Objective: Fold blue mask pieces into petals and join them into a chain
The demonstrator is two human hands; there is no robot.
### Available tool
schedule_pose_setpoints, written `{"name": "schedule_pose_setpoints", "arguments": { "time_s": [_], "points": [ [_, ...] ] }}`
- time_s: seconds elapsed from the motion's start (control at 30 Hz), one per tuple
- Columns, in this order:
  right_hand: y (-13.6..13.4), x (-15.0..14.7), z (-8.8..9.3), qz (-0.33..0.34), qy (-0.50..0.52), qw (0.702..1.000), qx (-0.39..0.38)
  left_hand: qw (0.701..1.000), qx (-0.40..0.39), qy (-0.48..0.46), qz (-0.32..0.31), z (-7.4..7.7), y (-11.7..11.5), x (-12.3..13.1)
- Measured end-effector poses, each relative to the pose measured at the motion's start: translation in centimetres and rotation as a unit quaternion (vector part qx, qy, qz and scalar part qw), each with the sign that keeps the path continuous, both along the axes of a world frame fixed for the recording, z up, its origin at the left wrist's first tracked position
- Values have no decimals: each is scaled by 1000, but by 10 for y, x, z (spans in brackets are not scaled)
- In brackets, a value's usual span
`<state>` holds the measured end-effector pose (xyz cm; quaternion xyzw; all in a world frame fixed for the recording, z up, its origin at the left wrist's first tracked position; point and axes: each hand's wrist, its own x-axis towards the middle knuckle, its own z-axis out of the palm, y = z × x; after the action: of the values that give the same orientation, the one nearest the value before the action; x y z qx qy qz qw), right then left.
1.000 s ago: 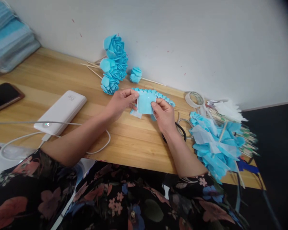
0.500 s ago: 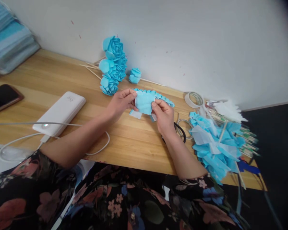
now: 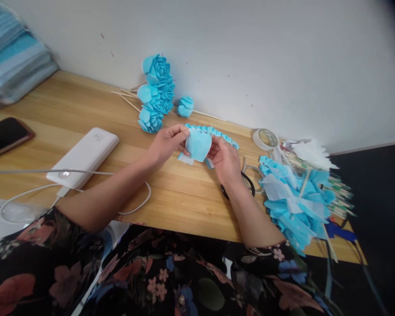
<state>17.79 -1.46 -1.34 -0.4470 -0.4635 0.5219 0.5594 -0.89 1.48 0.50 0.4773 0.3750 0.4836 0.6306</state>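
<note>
A small light-blue fabric petal (image 3: 198, 145) is stretched between my two hands, just above the table. My left hand (image 3: 169, 144) pinches its left upper edge between thumb and fingers. At the right edge, my right hand (image 3: 224, 159) grips it, with the fingers partly hidden behind the piece. Beneath and behind lies a row of blue petals (image 3: 213, 131) with folded edges. Small blue-and-white scraps (image 3: 186, 159) show under my hands. Past them, a small blue bud (image 3: 185, 106) on a stick lies near the wall.
Finished blue flowers (image 3: 156, 94) on sticks lie at the back. To the left are a white power bank (image 3: 85, 153) with a cable, a phone (image 3: 8, 136) and a mask stack (image 3: 16, 57). On the right are a tape roll (image 3: 265, 138), black-handled scissors (image 3: 248, 183) and a pile of blue pieces (image 3: 292, 197).
The petal's right edge now curves, its corner rounded. My right thumb has moved from the front of the piece toward its edge. My left hand keeps its pinch.
</note>
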Motion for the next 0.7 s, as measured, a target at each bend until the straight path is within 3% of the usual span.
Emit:
{"name": "schedule_pose_setpoints", "arguments": {
  "time_s": [0.2, 0.4, 0.7],
  "points": [
    [0, -1, 0, -38, -32, 999, 13, 1000, 11, 4, -25, -4, 0, 1],
    [-1, -3, 3, -65, 3, 997, 38, 999, 26, -11, -39, -5, 0, 1],
    [3, 2, 1, -140, -108, 981, 85, 999, -9, -26, 33, 0, 1, -6]
  ]
}}
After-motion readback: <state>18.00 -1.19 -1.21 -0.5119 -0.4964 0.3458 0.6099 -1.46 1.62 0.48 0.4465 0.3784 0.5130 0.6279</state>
